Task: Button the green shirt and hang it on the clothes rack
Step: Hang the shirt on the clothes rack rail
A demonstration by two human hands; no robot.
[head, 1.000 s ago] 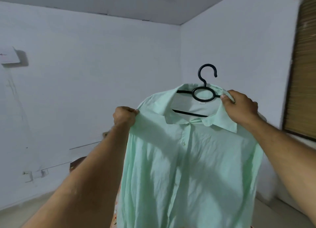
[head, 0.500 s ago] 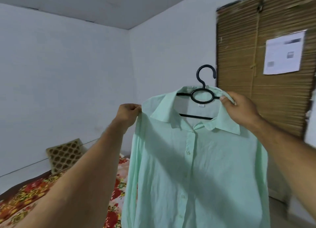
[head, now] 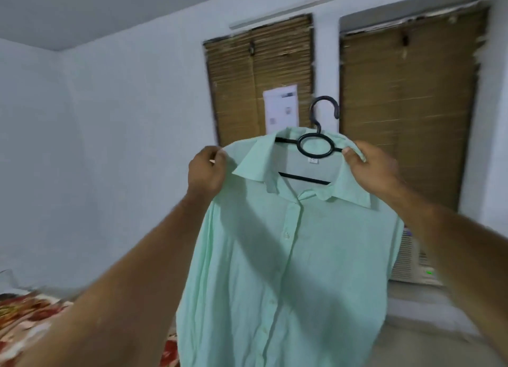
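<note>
One shirt (head: 302, 256), shoulders pinched, left grip (head: 204, 171), right grip (head: 371, 168)

A black plastic hanger (head: 302, 178) with 1 ring under its hook carries the mint-green button-front shirt (head: 302, 270). 2 hands hold both aloft: the left hand (head: 204, 171) pinches a shoulder, the right hand (head: 371, 168) grips the collar. A blurred red floral bedcover (head: 24, 320) lies lower left.

Place: looks like a bedroom in somebody's home, pretty bare
Bed: red-and-orange floral bedspread (head: 24, 320) poking in at the bottom left
Windows: two, both covered by brown slatted bamboo blinds (head: 406, 105), with a white printed paper sheet (head: 280, 108) stuck on the left one
Cooling: white boxy window air conditioner (head: 412, 267) under the right blind, little green light on
Walls: plain white painted walls (head: 123, 146)
</note>
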